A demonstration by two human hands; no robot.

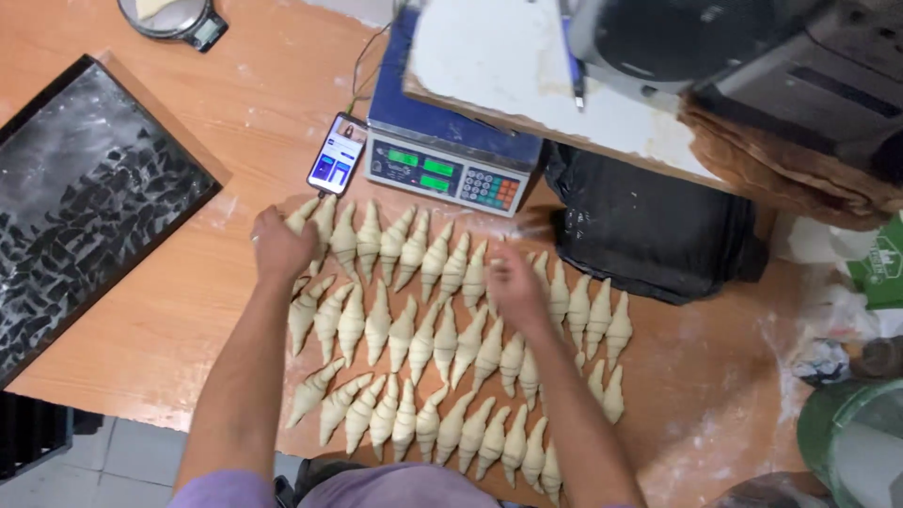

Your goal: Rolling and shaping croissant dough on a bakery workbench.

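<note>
I see raw croissants (404,329), pale, soft, spindle-shaped rolled dough with tapered tips, lying in three rows on the floury wooden counter (188,310), long axes mostly running away from me, many tilted slightly to the right. My left hand (279,246) rests palm-down, fingers curled on the pieces at the top row's left end; my right hand (514,285) is blurred over the top row's right part, so I cannot tell its grip. Beside them: a dark floured baking tray (85,207), a blue scale (447,155), a phone (337,153).
</note>
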